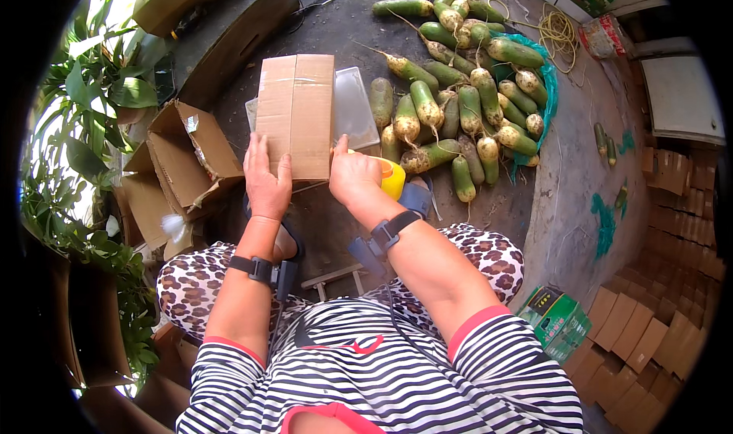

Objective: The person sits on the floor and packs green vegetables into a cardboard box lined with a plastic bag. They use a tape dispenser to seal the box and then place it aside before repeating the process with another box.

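Note:
A closed cardboard box (294, 116) lies in front of me, with a shiny strip of clear tape across its far part. My left hand (267, 176) holds the box's near left corner, thumb on the top and fingers along the side. At the near right corner is my right hand (356, 173), its index finger pointing forward along the box's side. That hand is closed around a yellow tool (393, 179), apparently a tape dispenser, mostly hidden by the hand. Under the box shows a grey flat platform (356, 110).
Many green radishes (469, 110) are heaped at the right on teal plastic netting (547, 99). Opened cardboard cartons (192, 153) stand at the left beside leafy plants (86, 90). A green printed package (554, 322) and stacked cardboard boxes (658, 319) are at the lower right.

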Action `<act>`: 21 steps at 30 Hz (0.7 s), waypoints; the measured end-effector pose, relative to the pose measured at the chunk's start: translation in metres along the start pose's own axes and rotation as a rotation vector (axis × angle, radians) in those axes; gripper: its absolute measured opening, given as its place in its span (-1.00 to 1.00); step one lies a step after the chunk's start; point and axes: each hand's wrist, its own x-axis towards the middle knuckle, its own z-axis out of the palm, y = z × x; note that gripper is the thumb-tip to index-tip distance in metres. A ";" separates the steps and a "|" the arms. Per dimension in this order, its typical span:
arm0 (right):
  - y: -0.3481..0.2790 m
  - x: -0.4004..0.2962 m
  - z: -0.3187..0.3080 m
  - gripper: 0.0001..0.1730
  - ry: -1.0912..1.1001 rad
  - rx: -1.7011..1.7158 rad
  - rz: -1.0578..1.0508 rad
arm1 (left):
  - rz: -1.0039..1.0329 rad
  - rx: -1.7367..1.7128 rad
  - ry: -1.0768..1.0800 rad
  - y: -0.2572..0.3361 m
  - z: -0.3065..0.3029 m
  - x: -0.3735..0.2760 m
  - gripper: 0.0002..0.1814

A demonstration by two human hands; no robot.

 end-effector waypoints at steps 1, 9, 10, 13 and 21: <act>0.001 0.001 0.009 -0.20 -0.033 0.015 0.014 | -0.078 -0.094 0.113 0.000 0.002 0.000 -0.34; 0.015 0.031 0.063 -0.23 -0.139 -0.044 -0.081 | -0.760 -0.890 -0.181 -0.044 0.016 -0.002 -0.29; 0.012 0.028 0.048 -0.36 -0.272 -0.186 -0.172 | -0.849 -0.972 -0.140 -0.049 0.017 -0.012 -0.25; 0.014 0.036 -0.008 -0.65 -0.531 -0.253 -0.099 | -1.009 -1.048 0.035 -0.049 0.025 -0.043 -0.16; 0.013 0.128 -0.142 -0.24 0.136 -0.367 -0.193 | -1.044 -1.484 -0.085 0.057 -0.003 -0.044 -0.24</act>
